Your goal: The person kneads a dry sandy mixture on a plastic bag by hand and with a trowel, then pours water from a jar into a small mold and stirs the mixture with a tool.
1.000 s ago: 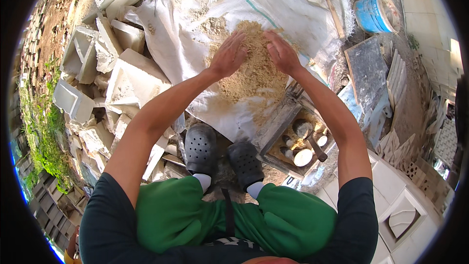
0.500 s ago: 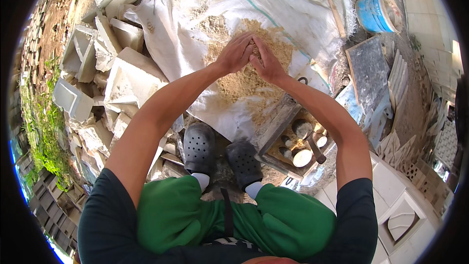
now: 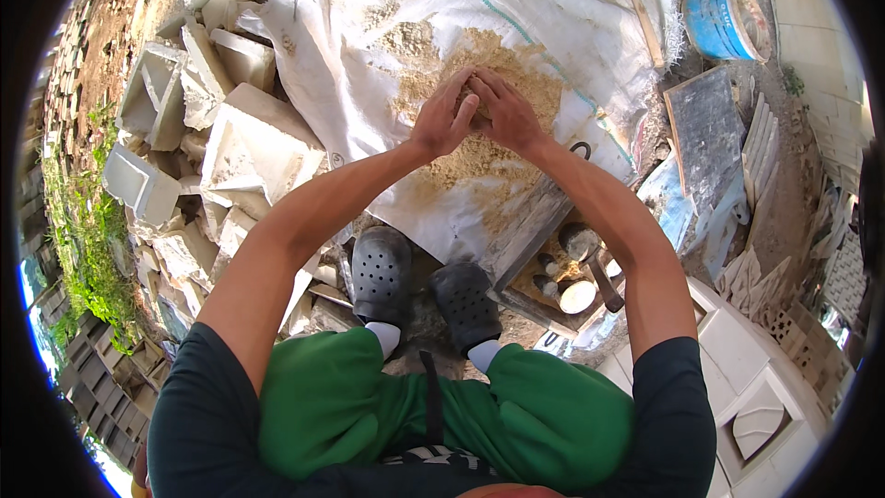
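A mound of tan, sandy powder (image 3: 461, 168) lies spread over a white woven sack (image 3: 369, 120) on the ground. Above it, my left hand (image 3: 447, 118) and my right hand (image 3: 506, 111) are brought together, fingers curved inward and fingertips meeting. Between the palms a little of the sandy powder seems cupped, mostly hidden by the fingers. My left thumb stands up at the gap between the hands.
Broken pale cast blocks (image 3: 253, 148) are heaped at the left. Near my right forearm lies a wooden tray (image 3: 521, 263) with a ladle-like scoop (image 3: 599, 267) and small cups. Further off stand a blue bucket (image 3: 714, 23), a long-handled tool (image 3: 643, 23) and a grey board (image 3: 708, 134).
My hands have drawn slightly nearer and closed more over the sandy powder between them. The whole view has shifted a little.
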`<state>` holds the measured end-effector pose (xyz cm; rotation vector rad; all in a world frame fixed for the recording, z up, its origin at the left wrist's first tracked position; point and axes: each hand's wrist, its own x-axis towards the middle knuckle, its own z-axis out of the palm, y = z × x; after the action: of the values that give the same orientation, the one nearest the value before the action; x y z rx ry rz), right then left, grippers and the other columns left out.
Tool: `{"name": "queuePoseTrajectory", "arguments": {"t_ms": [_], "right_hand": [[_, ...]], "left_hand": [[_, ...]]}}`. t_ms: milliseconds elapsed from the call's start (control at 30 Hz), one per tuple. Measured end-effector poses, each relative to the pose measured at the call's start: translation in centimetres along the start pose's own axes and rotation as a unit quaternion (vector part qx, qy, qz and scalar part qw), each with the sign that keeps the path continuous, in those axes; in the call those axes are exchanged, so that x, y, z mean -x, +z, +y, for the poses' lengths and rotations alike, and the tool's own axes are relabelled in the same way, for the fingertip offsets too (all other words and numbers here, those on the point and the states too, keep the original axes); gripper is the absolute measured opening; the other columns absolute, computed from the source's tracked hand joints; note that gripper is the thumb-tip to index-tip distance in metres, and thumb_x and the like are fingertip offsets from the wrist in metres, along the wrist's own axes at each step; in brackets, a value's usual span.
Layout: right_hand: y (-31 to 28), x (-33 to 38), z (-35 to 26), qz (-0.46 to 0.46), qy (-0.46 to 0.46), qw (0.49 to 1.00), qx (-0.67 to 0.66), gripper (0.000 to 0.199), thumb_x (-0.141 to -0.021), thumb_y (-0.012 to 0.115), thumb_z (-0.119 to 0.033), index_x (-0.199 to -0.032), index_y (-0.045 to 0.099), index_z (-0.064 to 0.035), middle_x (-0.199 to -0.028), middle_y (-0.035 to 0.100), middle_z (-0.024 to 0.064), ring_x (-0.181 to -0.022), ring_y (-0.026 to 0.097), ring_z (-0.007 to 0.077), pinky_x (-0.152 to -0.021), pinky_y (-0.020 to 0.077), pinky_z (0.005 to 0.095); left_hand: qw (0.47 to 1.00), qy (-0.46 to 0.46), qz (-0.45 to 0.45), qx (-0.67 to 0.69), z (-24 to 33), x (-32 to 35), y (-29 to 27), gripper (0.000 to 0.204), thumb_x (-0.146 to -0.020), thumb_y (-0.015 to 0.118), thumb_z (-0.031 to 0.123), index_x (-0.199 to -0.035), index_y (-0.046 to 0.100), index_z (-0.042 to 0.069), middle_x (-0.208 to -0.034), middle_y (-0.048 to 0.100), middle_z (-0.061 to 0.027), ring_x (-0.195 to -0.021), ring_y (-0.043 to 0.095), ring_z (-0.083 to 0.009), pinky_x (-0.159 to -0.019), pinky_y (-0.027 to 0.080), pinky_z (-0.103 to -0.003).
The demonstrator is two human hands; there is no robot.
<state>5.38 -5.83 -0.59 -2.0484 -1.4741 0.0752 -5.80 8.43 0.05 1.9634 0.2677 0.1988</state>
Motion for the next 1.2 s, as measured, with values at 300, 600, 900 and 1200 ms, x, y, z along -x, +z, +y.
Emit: {"name": "queuePoseTrajectory", "arguments": {"t_ms": [300,600,900,1200], "right_hand": [[-5.7,-2.1,-0.5,-0.203,0.114,0.969,-0.085,0.060,-0.081,0.068,-0.013,-0.137,0.046,-0.0060,-0.142,0.048,0.0129,-0.128,0.048,0.0346,-0.104,0.0434,0.0416],[-0.4,-1.4,1.5,-0.116,0.110,0.985,-0.061,0.054,-0.097,0.051,-0.032,-0.143,0.040,-0.0053,-0.148,0.041,0.0172,-0.138,0.036,0.0349,-0.115,0.0300,0.0437],[-3.1,0.2,1.6,-0.114,-0.018,0.993,-0.024,0.084,-0.082,0.071,-0.048,-0.148,0.033,-0.0138,-0.150,0.036,0.0187,-0.139,0.032,0.0391,-0.113,0.0310,0.0475],[-1.0,-1.2,1.5,-0.144,0.010,0.989,0.043,0.071,-0.075,0.075,-0.020,-0.138,0.044,-0.0119,-0.130,0.051,0.0177,-0.123,0.048,0.0387,-0.101,0.0423,0.0477]], "left_hand": [[0.955,0.079,0.038,-0.285,-2.9,0.0,-4.0,0.057,-0.098,0.048,0.035,-0.141,0.041,-0.002,-0.150,0.038,-0.0214,-0.142,0.031,-0.0344,-0.119,0.023,-0.042],[0.985,-0.044,0.047,-0.159,-2.7,0.5,-2.3,0.055,-0.098,0.048,0.032,-0.140,0.042,-0.004,-0.150,0.037,-0.0223,-0.142,0.032,-0.0346,-0.117,0.026,-0.041],[0.966,0.094,0.019,-0.240,-1.3,0.8,-1.5,0.069,-0.091,0.063,0.040,-0.141,0.041,-0.003,-0.144,0.043,-0.0242,-0.134,0.041,-0.0401,-0.111,0.035,-0.043],[0.947,0.102,-0.135,-0.273,-3.4,-1.6,-5.0,0.048,-0.078,0.071,0.008,-0.123,0.054,0.000,-0.118,0.058,-0.0174,-0.112,0.053,-0.0376,-0.096,0.045,-0.043]]}}
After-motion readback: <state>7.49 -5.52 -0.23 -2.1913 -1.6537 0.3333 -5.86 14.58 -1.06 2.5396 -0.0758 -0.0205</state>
